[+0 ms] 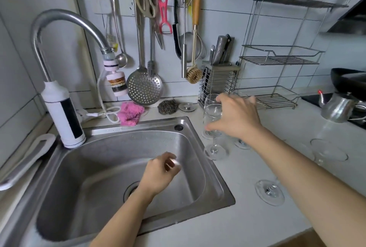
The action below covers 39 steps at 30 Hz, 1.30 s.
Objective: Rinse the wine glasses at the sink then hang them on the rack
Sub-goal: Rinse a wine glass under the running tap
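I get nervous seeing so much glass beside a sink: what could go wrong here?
The right hand grips one wine glass among close neighbours; lifting it could knock the glass behind. The forearm passes over the nearest glass, so pulling back might tip it. The steel sink rim is close: a bump could chip the bowl.

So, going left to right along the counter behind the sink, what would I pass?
white tap base → pink cloth → steel scourer → sink plug → knife holder → wire shelf → metal kettle
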{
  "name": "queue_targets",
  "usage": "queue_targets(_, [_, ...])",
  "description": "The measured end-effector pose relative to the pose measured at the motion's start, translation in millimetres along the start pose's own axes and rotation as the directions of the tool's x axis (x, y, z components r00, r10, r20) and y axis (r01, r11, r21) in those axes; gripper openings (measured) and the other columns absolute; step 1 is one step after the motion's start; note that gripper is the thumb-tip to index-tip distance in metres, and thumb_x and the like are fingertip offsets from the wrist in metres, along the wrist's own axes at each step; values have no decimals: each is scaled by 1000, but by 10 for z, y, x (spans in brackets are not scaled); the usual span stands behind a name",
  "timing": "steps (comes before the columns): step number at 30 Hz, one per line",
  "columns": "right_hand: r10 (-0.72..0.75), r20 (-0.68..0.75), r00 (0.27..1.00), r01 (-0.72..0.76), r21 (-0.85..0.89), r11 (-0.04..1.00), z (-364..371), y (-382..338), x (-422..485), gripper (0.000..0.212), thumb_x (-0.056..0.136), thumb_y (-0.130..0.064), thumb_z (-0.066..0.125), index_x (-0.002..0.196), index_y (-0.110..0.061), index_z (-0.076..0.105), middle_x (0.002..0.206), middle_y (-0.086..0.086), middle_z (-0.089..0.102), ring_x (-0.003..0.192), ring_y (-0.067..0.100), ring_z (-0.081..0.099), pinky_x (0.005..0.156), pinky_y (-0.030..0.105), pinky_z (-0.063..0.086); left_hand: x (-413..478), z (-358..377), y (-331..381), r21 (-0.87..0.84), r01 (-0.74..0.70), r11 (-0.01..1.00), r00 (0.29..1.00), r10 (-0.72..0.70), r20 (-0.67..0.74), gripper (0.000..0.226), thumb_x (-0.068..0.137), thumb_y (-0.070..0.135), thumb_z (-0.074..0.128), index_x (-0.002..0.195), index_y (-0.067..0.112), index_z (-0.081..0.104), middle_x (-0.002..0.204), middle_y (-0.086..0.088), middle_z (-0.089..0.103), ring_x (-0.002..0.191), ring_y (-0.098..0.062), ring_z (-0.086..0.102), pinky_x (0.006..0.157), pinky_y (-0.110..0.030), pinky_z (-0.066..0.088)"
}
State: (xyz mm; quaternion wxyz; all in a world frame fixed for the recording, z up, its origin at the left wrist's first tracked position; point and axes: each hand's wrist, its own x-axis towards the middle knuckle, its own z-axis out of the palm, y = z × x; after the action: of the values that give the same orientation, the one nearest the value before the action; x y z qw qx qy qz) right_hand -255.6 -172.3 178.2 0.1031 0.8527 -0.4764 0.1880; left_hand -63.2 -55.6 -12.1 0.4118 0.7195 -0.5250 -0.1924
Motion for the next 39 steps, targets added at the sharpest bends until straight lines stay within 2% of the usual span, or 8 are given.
queue_targets(5, [-119,42,992,98,345,933,42,-649,-137,89,50,-75,71,127,-34,51,115,-10,62,107,16,59,98,42,39,-28,-306,312,-229,-181,957,982,162,-102,81,68,47,88,139,42,50,116,20,69,106,2,65,84,-15,53])
queue_targets(9, [-123,35,992,70,657,751,479,-1146,-236,94,55,-61,81,137,-37,43,111,-15,58,99,6,56,93,34,45,-61,-711,246,-245,-171,954,968,117,-221,59,70,42,86,120,24,61,99,11,77,86,-10,74,80,-33,60])
queue_targets(16, [-91,213,973,-173,930,325,1438,-1983,-336,76,60,-43,90,124,-31,52,104,-12,68,93,-1,66,92,33,53,-107,-1153,-301,-86,-35,996,960,10,-279,45,73,16,80,114,22,62,93,12,77,79,4,71,68,-12,51])
queue_targets(19, [-47,234,971,-208,926,316,1743,-2133,-368,74,66,-30,92,127,-24,51,108,-11,66,89,-6,64,82,12,47,16,-1405,-583,-42,130,991,953,-136,-272,48,79,0,74,121,20,63,113,7,73,87,-1,72,75,-15,55])
queue_targets(23, [-26,268,963,-237,889,393,1941,-2102,-336,80,65,-40,91,132,-24,49,110,-12,62,97,10,64,86,30,50,372,-1711,-784,-305,285,909,853,-386,-352,21,96,9,63,116,7,62,97,-6,71,71,-20,72,63,-27,60])
queue_targets(31, [66,231,971,-231,822,521,2079,-1969,-255,88,60,-47,90,133,-20,50,107,-10,62,99,15,63,85,32,49,1268,-1945,-708,-898,131,420,711,-671,-210,24,106,14,52,91,-4,58,71,-19,67,58,-29,69,49,-33,60])
queue_targets(35, [86,224,971,-235,814,531,2126,-1972,-245,89,58,-51,89,133,-22,51,106,-12,62,99,13,61,83,27,46,1356,-1862,-768,-919,31,393,686,-677,-266,21,102,-1,55,81,-5,56,53,-12,67,43,-20,68,45,-27,58])
queue_targets(39, [78,232,970,-237,814,529,2121,-1984,-236,89,58,-51,90,132,-21,52,104,-11,62,98,12,61,84,29,48,1334,-1780,-899,-880,66,470,681,-666,-305,20,102,-6,51,84,-1,58,75,-17,68,53,-22,70,54,-27,62])
